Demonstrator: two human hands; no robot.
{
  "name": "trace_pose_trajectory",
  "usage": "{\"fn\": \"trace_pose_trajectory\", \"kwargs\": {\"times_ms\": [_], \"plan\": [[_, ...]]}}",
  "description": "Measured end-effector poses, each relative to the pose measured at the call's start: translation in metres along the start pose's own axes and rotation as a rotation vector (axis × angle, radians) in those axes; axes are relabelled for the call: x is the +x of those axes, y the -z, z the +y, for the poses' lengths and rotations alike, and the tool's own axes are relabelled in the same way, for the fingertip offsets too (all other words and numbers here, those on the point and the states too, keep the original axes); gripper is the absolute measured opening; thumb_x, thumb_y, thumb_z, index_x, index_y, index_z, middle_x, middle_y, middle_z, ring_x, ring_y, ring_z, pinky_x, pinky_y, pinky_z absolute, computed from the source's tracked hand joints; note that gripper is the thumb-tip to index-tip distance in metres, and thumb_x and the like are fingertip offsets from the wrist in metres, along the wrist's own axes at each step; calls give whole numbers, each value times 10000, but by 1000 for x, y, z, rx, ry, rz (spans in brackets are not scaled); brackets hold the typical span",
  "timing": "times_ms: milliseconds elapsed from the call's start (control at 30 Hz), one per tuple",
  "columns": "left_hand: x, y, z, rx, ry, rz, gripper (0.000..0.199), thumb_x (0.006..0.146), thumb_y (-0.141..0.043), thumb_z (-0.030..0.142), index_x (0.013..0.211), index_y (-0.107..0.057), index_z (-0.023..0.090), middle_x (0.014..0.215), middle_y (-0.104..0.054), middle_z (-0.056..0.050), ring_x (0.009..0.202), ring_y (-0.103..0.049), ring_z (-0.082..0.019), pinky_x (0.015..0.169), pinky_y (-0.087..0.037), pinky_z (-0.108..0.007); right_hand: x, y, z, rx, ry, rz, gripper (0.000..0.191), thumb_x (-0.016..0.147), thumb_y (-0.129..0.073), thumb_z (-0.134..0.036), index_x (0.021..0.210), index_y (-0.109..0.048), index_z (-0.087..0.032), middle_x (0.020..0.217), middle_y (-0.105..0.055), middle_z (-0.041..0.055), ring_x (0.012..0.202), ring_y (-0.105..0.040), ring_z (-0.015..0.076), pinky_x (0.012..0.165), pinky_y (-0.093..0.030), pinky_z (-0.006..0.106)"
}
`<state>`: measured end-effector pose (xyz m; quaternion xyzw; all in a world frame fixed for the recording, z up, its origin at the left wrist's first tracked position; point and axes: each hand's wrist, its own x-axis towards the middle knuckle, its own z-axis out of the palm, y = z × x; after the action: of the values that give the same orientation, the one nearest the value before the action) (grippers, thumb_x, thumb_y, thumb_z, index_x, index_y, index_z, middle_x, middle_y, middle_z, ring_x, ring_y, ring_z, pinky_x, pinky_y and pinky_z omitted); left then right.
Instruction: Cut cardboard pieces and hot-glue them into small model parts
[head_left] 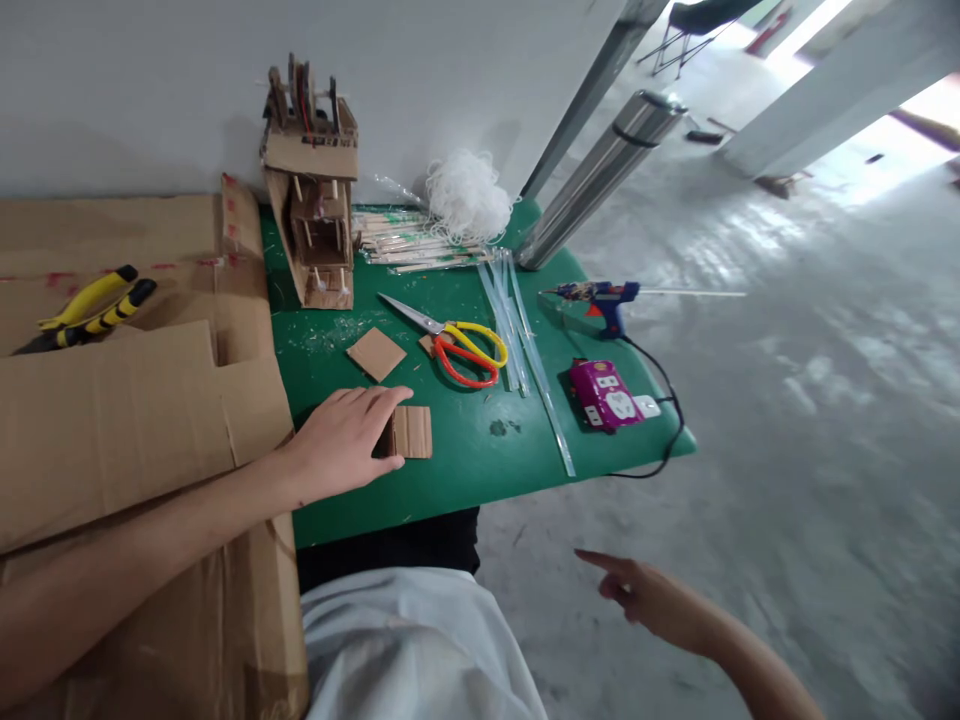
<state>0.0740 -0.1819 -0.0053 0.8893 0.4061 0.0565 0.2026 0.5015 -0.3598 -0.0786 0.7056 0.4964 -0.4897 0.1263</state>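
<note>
My left hand (345, 440) is on the green table, its thumb and index finger closed around the two sides of a small cardboard box (412, 432). The left end of that box lies in the shade of my palm. Just beyond sits a flat cardboard square (376, 355). Scissors (457, 345) with one yellow and one red handle lie to its right, over a small cardboard scrap. Away from the table, my right hand (637, 595) hangs above the floor with nothing in it. Its index finger is stretched out and the others are partly curled.
Clear glue sticks (525, 330), a blue glue gun (607, 300) and a purple power socket (604, 395) with a cable occupy the right side. A cardboard model (319, 200), wooden sticks (412, 240) and white string (469, 195) stand behind. Pliers (90, 310) rest on cardboard sheets (112, 420).
</note>
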Motion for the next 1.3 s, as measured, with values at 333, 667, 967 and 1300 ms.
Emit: {"fn": "trace_pose_trajectory", "kwargs": {"times_ms": [333, 667, 967, 1300], "plan": [[2, 59, -22, -40, 119, -309, 715, 811, -654, 506, 1426, -435, 213, 1443, -547, -131, 1341, -513, -329, 1092, -420, -461, 20, 167, -73, 284, 118, 1200, 316, 740, -702, -488, 915, -685, -225, 862, -708, 119, 800, -661, 269, 810, -518, 440], [38, 51, -53, -160, 284, 63, 366, 954, -446, 538, 1085, -632, 250, 1192, -688, -44, 1009, -670, -226, 821, -518, -361, 138, 240, -116, 586, 327, 886, 322, 743, -789, -217, 1051, -724, -147, 1017, -737, 89, 878, -614, 171, 816, -457, 307], [43, 27, -65, 218, 119, -9, 541, 986, -405, 597, 1416, -549, 302, 1467, -541, -79, 1273, -520, -325, 985, -476, -450, 137, 249, -118, 674, 410, 976, 166, 844, -683, -241, 992, -667, -168, 876, -716, 58, 761, -636, 129, 744, -455, 268], [43, 18, -66, 201, 66, 47, 497, 910, -540, 641, 1181, -654, 239, 1421, -574, -100, 1289, -504, -326, 1033, -413, -465, 43, 216, -149, 568, 522, 864, 131, 841, -667, -265, 886, -681, -142, 852, -716, 130, 739, -636, 167, 752, -485, 339]]}}
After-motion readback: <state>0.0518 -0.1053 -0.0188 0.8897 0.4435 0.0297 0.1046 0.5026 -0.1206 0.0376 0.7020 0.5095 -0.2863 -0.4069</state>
